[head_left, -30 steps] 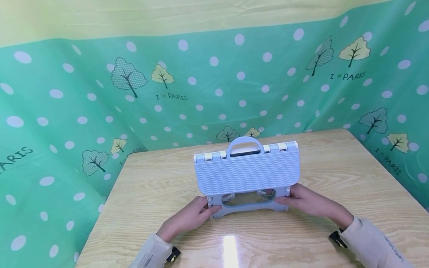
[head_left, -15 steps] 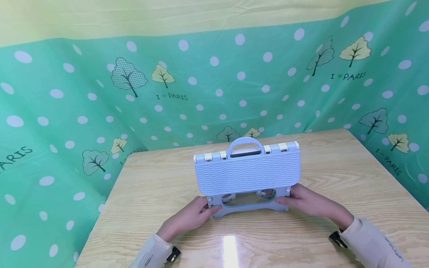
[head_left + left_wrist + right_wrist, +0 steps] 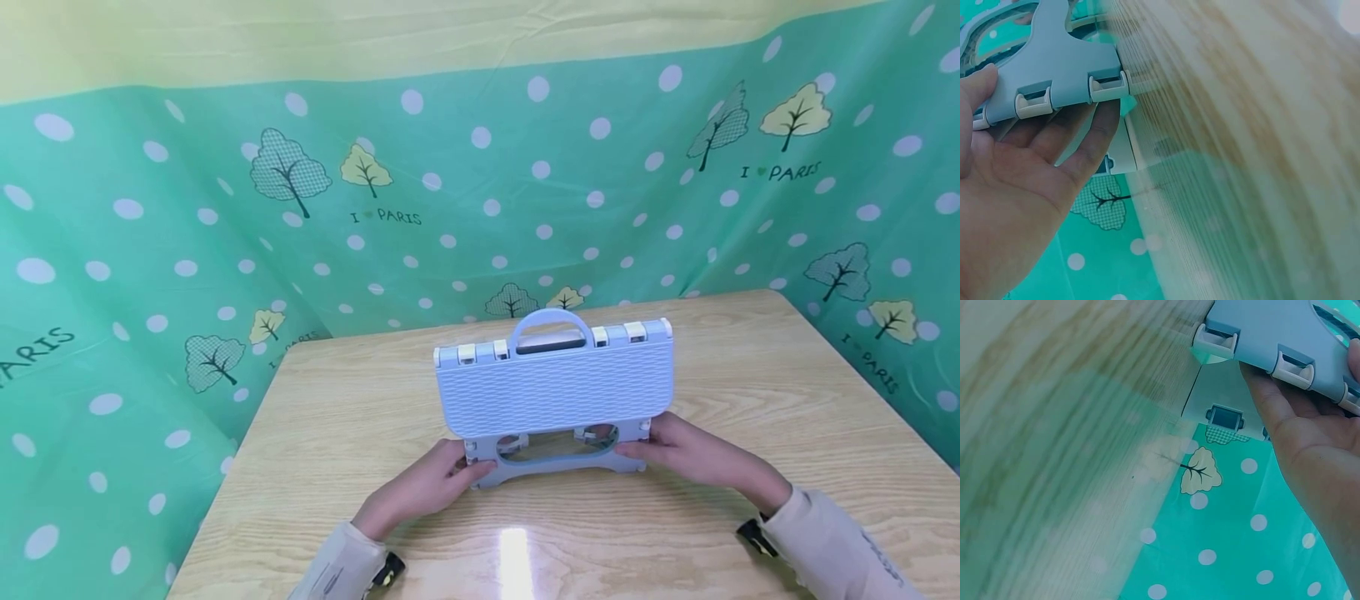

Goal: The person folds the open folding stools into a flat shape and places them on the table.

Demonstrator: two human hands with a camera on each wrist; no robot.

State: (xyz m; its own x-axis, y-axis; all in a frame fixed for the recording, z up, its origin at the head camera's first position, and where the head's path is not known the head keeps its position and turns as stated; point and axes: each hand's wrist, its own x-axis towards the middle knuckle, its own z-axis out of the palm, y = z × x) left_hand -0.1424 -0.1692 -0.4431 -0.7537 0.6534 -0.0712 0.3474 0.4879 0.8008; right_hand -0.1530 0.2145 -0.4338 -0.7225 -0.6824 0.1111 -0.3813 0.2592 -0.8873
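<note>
A light blue folding step stool with a woven-textured top panel, a curved carry handle and white hinge pieces stands on the table, its top panel tilted toward me. My left hand grips the left edge of its front leg panel, thumb across the front. On the other side my right hand grips the right edge, thumb likewise in front. In the left wrist view the fingers reach behind the hinged leg edge. The right wrist view has the fingers behind the leg panel too.
The wood-grain table extends around the stool, with a bright light reflection near its front. A green dotted curtain printed with trees hangs along the back and both sides. Dark straps sit at the wrists.
</note>
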